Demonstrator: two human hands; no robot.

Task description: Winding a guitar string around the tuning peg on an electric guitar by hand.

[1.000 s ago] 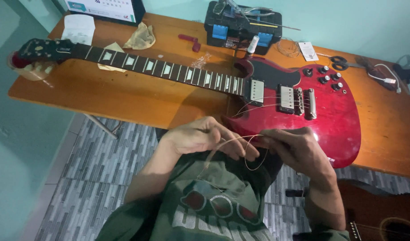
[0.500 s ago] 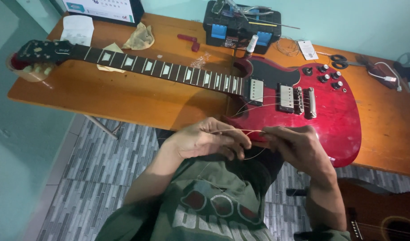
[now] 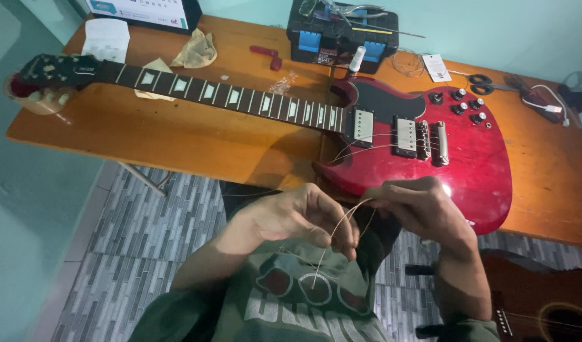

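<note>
left hand (image 3: 297, 218): thin guitar string (image 3: 341, 221) pinched at the fingertips | right hand (image 3: 421, 209): same string gripped, held close beside the left | red electric guitar (image 3: 430, 145): laid flat on wooden table (image 3: 177, 136) | black toolbox (image 3: 341, 35): set behind guitar

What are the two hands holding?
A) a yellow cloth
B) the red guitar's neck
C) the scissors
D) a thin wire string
D: the left hand and the right hand both pinch a thin string that loops between them, in front of the guitar lying on the table.
</note>
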